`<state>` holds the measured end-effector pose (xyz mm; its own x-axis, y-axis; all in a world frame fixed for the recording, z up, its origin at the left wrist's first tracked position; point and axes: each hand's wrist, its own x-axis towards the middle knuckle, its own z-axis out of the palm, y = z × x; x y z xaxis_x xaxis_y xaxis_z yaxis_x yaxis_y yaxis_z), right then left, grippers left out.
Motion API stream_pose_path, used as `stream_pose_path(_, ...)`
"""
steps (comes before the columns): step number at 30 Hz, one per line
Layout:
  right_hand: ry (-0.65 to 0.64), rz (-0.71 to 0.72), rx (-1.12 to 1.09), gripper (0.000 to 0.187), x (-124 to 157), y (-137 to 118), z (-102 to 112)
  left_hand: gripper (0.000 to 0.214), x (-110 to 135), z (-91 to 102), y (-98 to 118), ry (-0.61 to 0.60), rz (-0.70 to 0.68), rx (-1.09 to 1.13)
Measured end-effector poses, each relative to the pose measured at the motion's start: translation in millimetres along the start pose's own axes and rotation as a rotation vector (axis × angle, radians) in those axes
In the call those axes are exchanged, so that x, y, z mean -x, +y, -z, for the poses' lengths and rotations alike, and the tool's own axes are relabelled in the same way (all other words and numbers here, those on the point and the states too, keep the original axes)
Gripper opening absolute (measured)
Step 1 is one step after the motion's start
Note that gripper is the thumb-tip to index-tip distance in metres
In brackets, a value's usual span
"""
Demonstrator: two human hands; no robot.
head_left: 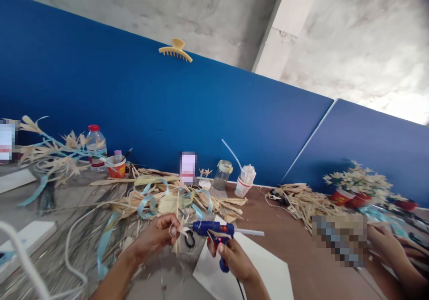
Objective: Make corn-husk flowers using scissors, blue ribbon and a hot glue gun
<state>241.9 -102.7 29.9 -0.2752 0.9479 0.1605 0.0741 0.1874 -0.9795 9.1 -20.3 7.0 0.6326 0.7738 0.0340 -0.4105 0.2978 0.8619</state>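
Two bare hands, nearest. Right hand (236, 257): closed about the handle of one blue glue gun (214, 228), a translucent glue stick (250, 232) protruding from its rear. Left hand (156, 235): thumb and fingers pinching one pale husk flower (183, 226), which sits just past the fingertips, on the side facing the right hand. Nozzle of the gun at the petals; contact cannot be told. One white sheet (268, 264), beneath and beside the right hand. One black loop (190, 239), between the hands. One white cable (69, 246), outward of the left hand. Beyond both hands: loose husk strips (229, 206), with curled light-blue ribbon (144, 208) among them. Farther beyond the right hand: one lidded jar (221, 177), one white cup (242, 188) with a straw. Well beyond the left hand: one red-capped bottle (95, 145). Farthest: one blue partition (134, 94), bearing a yellow hair claw (176, 50) on its top edge.
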Motion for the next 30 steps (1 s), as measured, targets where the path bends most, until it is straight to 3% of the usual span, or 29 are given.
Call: stream_pose_path(30,-0.043,-0.003,-0.018,0.059,-1.1,0.7,-1.5,0.033,0.0,3.5,-2.5,0.017,0.002,0.013)
